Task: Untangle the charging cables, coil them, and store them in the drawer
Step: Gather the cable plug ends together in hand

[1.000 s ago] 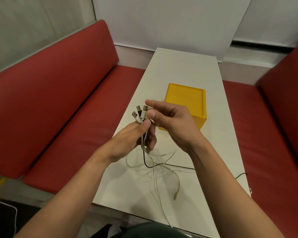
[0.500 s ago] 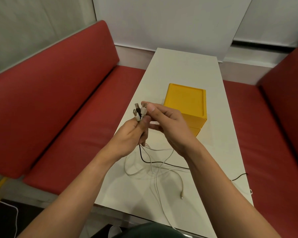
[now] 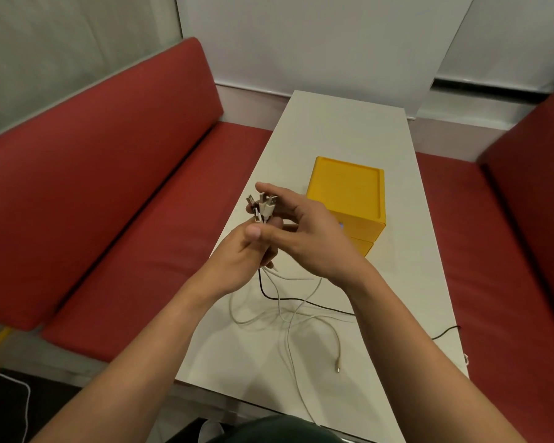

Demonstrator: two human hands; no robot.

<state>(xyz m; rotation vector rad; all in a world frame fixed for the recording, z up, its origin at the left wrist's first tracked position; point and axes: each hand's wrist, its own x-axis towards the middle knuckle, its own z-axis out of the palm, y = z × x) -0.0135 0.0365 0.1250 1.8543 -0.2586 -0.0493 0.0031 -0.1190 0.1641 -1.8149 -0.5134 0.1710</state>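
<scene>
Untangling step. Left hand (image 3: pixel 250 251) grips bunched USB plugs (image 3: pixel 261 207); right hand (image 3: pixel 304 231), fingers loosely spread, picks at them. Next: isolate one cable (image 3: pixel 288 311).

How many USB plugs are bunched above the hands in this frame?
4 show: one leftmost, one just below it, and two, and, against the right hand. The left hand holds the bunch; fingers may hide more.

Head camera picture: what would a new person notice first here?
First, the two hands meeting above the white table: the left hand grips a bunch of USB plugs, and the right hand touches them. Behind stands a yellow drawer box; loose cables sprawl below.
</scene>
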